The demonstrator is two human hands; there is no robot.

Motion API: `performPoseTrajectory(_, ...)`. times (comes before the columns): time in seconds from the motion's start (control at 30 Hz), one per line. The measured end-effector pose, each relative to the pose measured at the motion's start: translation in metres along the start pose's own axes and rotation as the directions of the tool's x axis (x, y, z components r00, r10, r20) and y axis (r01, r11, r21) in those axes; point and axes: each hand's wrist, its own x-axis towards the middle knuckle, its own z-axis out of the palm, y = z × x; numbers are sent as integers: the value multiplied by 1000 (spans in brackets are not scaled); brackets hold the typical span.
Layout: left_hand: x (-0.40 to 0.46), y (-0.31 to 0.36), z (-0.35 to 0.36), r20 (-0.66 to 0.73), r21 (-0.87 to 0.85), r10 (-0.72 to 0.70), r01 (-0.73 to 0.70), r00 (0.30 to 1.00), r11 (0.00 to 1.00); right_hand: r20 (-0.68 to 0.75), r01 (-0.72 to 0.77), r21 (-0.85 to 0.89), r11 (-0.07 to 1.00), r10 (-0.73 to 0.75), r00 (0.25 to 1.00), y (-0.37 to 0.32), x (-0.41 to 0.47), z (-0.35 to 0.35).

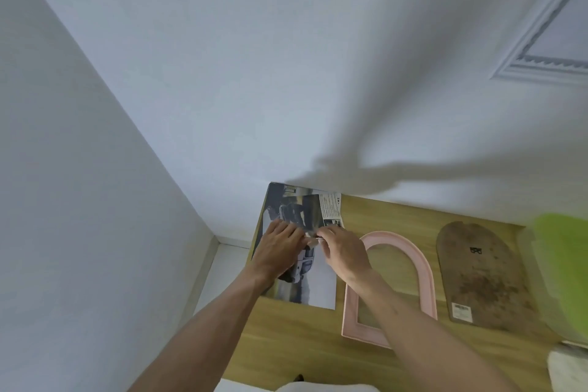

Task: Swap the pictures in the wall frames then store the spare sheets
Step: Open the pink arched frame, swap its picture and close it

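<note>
**Head view: both hands on a printed sheet at the desk's left end**

Head camera, looking down at a wooden desk (305,337) set against a white wall (286,57).

Far left: pale side wall, meeting the back wall in a corner, with a strip of floor below.

At the desk's left end, against the back wall: a printed sheet (305,291) lying flat, showing dark vehicles, with a block of small text on its far right corner. Looks like a magazine page; cannot tell whether one sheet or several stacked.

On the sheet's left half: left hand (280,248), palm down, fingers straight and spread a little, pressing the paper. No grip closed there.

Just right of it: right hand (342,251), fingers curled, fingertips drawn together in a pinching grip on something small and pale at the middle of the sheet, touching the left hand's fingertips. Cannot tell whether a fold of the paper or a separate small item.

Right of the sheet, near it: pink arch-shaped frame (413,264), lying flat, open in the middle so the desk shows through; right forearm crossing over its left side.

Further right, apart from the frame: brown arch-shaped backing board (486,277), flat, with a small label at its near end.

Right edge: clear plastic box with a green lid (563,264), partly cut off.

Upper right on the wall: white ornate frame (541,64), hanging.
</note>
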Motion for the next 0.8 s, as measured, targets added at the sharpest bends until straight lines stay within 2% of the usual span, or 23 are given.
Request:
performPoseTrajectory(0.13,19,-12,-28,-12,-118,-164,162,986,980,-133,17,89,996,-5,991,9,8,-29)
performPoseTrajectory(0.2,32,-18,-45,-18,-237,-293,281,956,930,-167,14,155,988,12,986,16,10,-44)
performPoseTrajectory(0.3,52,-18,-72,33,-508,-500,445,866,737,-199,-28,284,958,87,976,27,11,-68)
performPoseTrajectory(0.4,69,-6,-92,96,-693,-610,492,787,526,-168,-78,508,858,187,968,31,8,-96)
performPoseTrajectory(0.53,80,9,-98,168,-782,-635,494,754,380,-58,-207,719,664,355,933,33,-3,-123)
performPoseTrajectory(0.67,82,24,-95,367,-806,-584,560,724,189,-71,-218,816,535,468,881,45,-17,-134)
performPoseTrajectory(0.73,80,35,-91,432,-811,-521,569,736,132,-54,-243,850,468,535,843,52,-24,-137)
performPoseTrajectory(0.8,76,47,-88,445,-816,-496,566,745,118,-30,-280,861,425,591,806,60,-34,-138)
